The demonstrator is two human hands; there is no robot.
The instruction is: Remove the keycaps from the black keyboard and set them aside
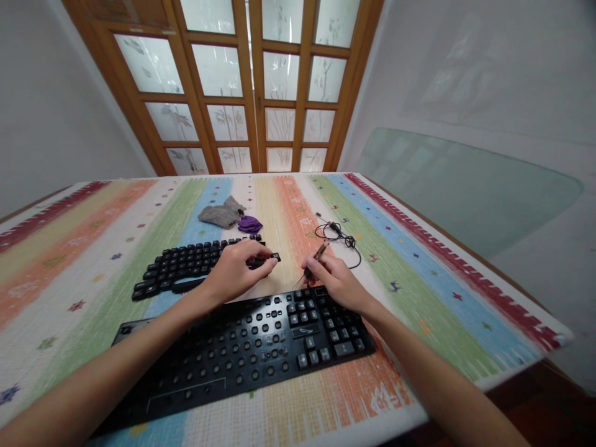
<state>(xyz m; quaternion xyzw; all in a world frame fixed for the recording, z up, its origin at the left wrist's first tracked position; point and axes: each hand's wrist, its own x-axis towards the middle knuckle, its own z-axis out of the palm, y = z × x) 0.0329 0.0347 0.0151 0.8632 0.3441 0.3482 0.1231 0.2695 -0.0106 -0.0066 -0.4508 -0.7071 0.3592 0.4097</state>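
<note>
My left hand (pixel 239 270) is closed in a pinch, with a small black keycap (pixel 276 256) at its fingertips. Beneath and behind that hand, loose black keycaps (pixel 186 264) lie in rows on the cloth. My right hand (pixel 336 282) grips a slim brown and black keycap puller (pixel 319 251), whose thin wires point down toward the keyboard's top edge. In front of me lies the black keyboard (pixel 261 338). Its left and middle parts show bare key sockets, while keycaps still sit on its right side. My left forearm covers part of its left end.
A striped cloth (pixel 153 354) covers the table. Beyond the loose keycaps lie a grey cloth (pixel 222 214) and a purple bundle (pixel 250 224). A coiled black cable (pixel 342 236) rests past my right hand. Wooden doors with glass panes (pixel 228 87) stand behind the table.
</note>
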